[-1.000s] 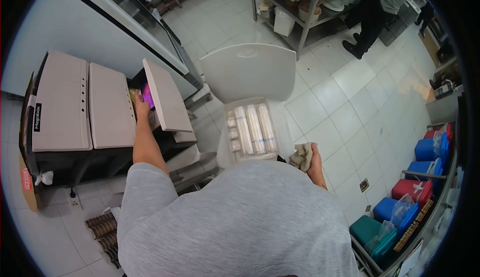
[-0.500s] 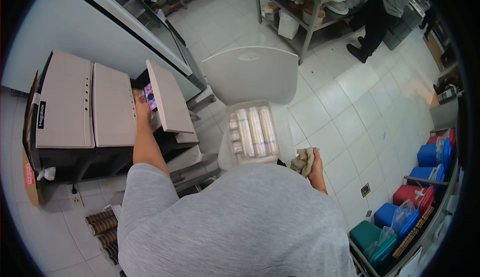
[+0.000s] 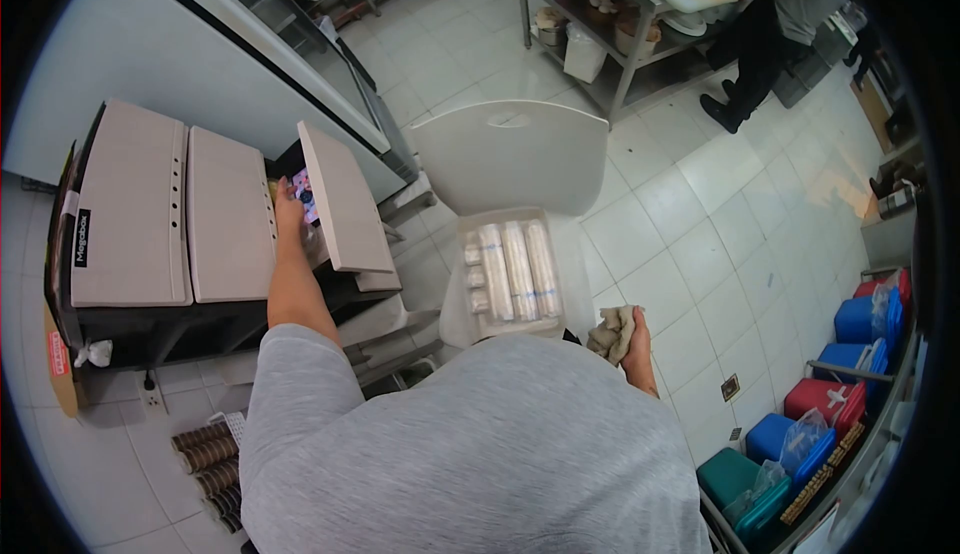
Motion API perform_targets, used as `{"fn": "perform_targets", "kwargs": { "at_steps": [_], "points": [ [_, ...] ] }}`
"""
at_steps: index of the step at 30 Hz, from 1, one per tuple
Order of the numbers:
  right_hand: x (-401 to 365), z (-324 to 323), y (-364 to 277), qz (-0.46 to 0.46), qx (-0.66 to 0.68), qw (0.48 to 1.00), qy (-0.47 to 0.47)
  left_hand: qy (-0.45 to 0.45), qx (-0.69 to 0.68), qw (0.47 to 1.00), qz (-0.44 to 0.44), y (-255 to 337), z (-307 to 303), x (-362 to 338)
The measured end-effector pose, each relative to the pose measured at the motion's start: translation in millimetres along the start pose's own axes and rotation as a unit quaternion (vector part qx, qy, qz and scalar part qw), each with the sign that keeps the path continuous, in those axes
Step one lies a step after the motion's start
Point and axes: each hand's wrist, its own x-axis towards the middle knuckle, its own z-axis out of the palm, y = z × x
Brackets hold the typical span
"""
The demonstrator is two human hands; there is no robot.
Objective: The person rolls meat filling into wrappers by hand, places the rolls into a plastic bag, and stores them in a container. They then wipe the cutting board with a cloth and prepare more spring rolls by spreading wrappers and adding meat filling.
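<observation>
My left hand (image 3: 289, 204) reaches into the gap of a partly open drawer (image 3: 346, 199) in a beige and black drawer unit. Beside its fingers a colourful object (image 3: 304, 196) shows inside the drawer; whether the hand grips it cannot be made out. Low at the right, my right hand (image 3: 637, 354) is closed around a crumpled grey-beige cloth (image 3: 611, 335). Between the hands, a translucent container (image 3: 549, 328) on a light plastic chair (image 3: 510, 159) holds several long white wrapped rolls (image 3: 517, 269) and a column of smaller wrapped pieces (image 3: 474, 277).
A metal work table (image 3: 628, 79) with shelves stands ahead, and a person (image 3: 770, 39) is at its right end. Blue, red and green bins (image 3: 740, 489) line the right side. A white appliance (image 3: 150, 54) rises behind the drawers. Brown rolls (image 3: 207, 454) lie lower left.
The view has shifted slightly. My left hand has moved a little inside the drawer gap, its fingers nearer the colourful object. My right hand still holds the cloth.
</observation>
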Motion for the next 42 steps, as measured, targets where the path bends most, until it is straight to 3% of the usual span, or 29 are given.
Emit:
{"fn": "perform_targets", "kwargs": {
  "at_steps": [9,12,15,18,21,24,31,38,42],
  "points": [
    [7,16,1,0.001,-0.019,1.000,-0.003,-0.061,0.087,0.994,0.002,-9,2,12],
    [9,20,0,-0.007,-0.025,1.000,0.002,0.012,0.016,0.992,0.122,-78,20,59],
    [7,21,0,-0.012,-0.026,1.000,0.008,0.031,0.134,0.990,0.040,17,3,-2],
    [3,21,-2,-0.009,-0.027,0.999,0.015,0.023,0.168,0.983,0.075,4,-4,14],
    [2,20,-7,0.006,-0.020,1.000,0.012,0.055,0.283,0.957,0.019,7,-3,2],
    [9,14,-7,0.005,-0.018,1.000,0.015,0.082,0.269,0.959,0.016,13,-3,-28],
    [27,-26,-16,-0.008,-0.075,0.997,-0.004,0.080,0.290,0.946,0.124,26,-8,-66],
    [13,-59,-46,-0.025,-0.143,0.989,0.026,0.084,0.267,0.958,0.060,42,-12,-104],
    [-7,-68,-61,-0.040,-0.157,0.986,0.048,0.104,0.252,0.958,0.084,29,-12,-112]
  ]
}}
